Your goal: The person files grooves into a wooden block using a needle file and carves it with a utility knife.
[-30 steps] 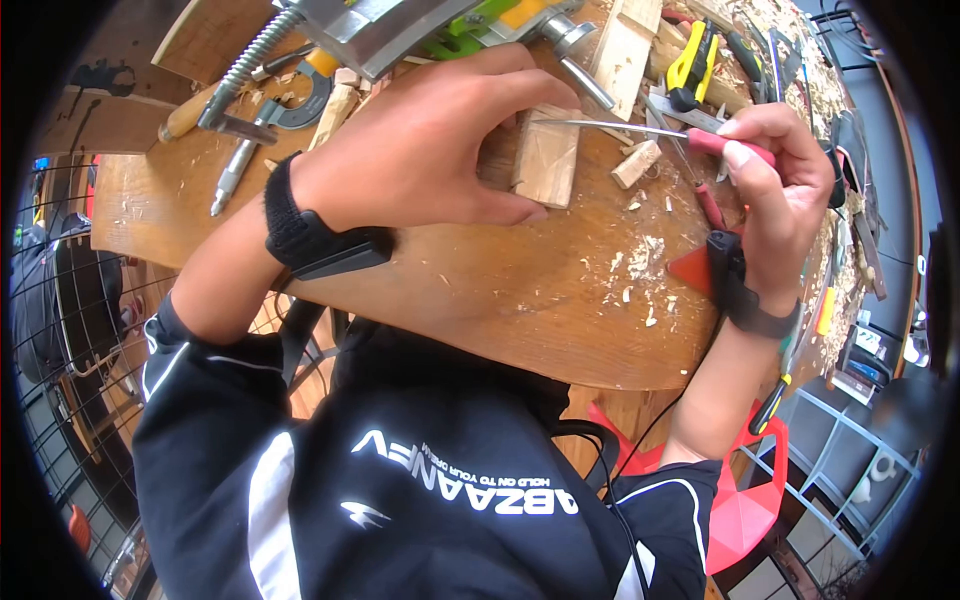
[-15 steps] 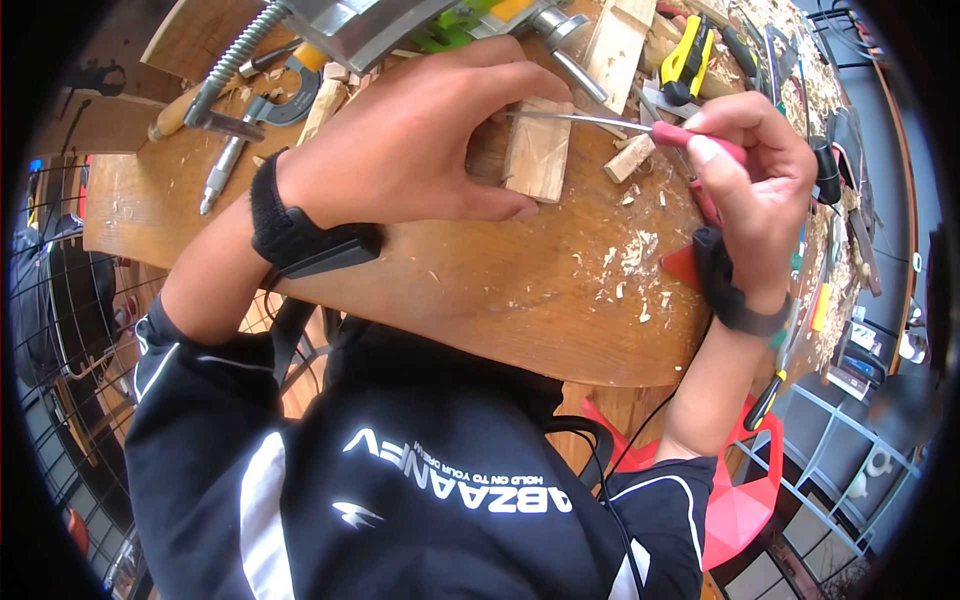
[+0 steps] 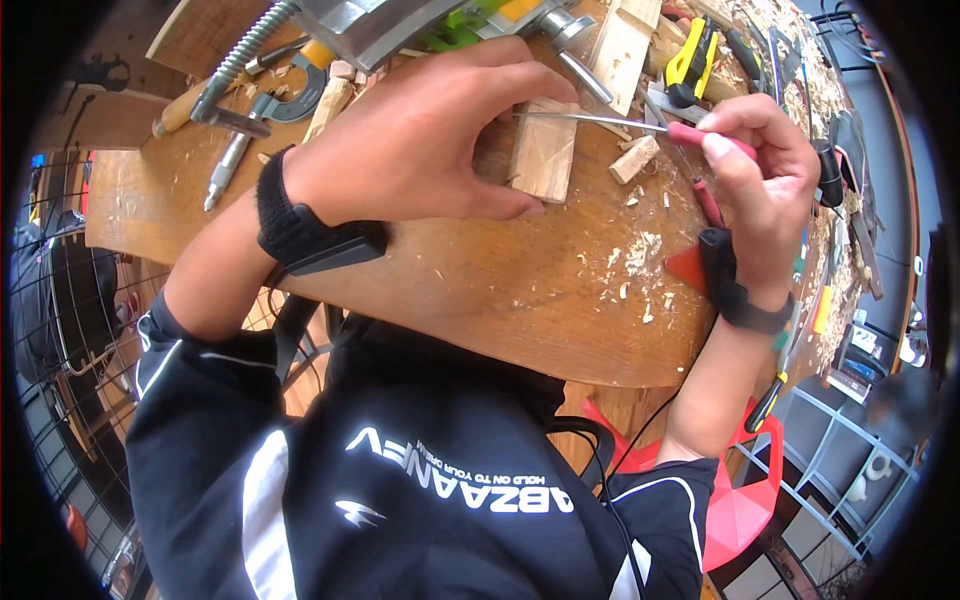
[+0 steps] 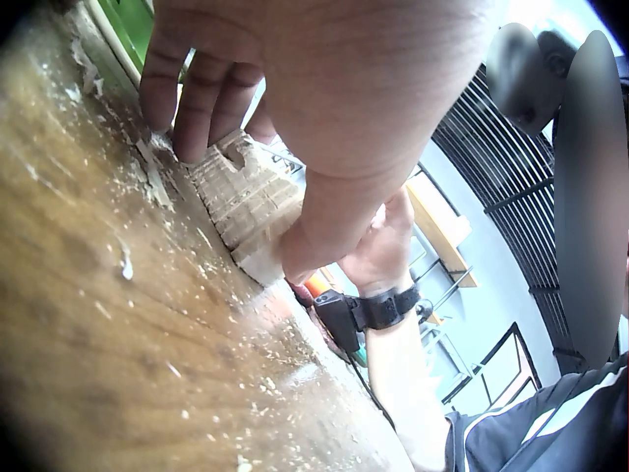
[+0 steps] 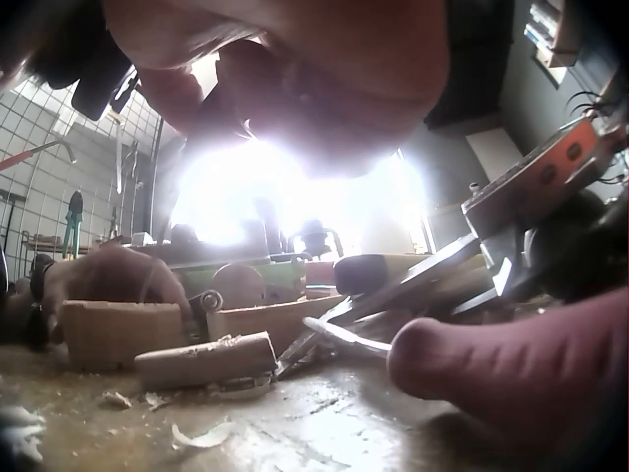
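Observation:
A pale wooden block (image 3: 544, 152) lies on the table, and my left hand (image 3: 415, 140) holds it between thumb and fingers at its two ends. Grooves and a notch mark the face of the block (image 4: 251, 197) in the left wrist view. My right hand (image 3: 765, 165) pinches the red handle of a slim needle file (image 3: 620, 123). Its thin shaft crosses the top of the block, the tip reaching the side near my left fingers. A second red-handled tool (image 3: 708, 203) lies on the table beneath my right hand.
Beside the block lies a small wood offcut (image 3: 635, 160). A metal vise (image 3: 380, 30) stands at the back, with a micrometer (image 3: 240, 160) left of it. Yellow-black cutters (image 3: 690, 65), wood strips and shavings (image 3: 640, 255) cover the back and right.
The file has slid leftward across the block, its tip now at the block's left side. My right hand has shifted slightly left with it; my left hand stays at the block.

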Motion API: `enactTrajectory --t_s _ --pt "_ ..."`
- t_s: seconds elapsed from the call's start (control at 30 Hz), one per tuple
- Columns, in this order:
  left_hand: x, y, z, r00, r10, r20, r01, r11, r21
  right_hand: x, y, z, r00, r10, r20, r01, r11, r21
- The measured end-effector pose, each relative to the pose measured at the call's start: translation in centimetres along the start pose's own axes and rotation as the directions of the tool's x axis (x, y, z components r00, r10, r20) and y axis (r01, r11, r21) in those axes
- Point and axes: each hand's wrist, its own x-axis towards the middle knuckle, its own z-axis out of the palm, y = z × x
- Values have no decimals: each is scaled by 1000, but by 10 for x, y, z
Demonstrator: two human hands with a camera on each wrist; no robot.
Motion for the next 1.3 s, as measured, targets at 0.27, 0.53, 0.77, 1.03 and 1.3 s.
enactTrajectory --t_s 0.27,0.53,0.77,1.03,1.3 --pt "0 0 0 1000 6 -2 -6 1000 1 1 6 -3 1000 22 -16 -21 997 72" --pt "0 -3 2 999 31 -16 -31 1000 5 0 5 -6 998 31 -51 -28 998 51" --pt "-1 -1 0 1000 -13 10 13 1000 25 0 4 -2 995 56 -87 -48 995 91" --pt "-1 -1 1 1000 -9 1 9 999 30 0 5 -4 994 61 -86 -57 997 54" --pt "-1 -3 2 1000 -6 1 6 1000 15 0 4 -3 994 56 -90 -53 998 44"
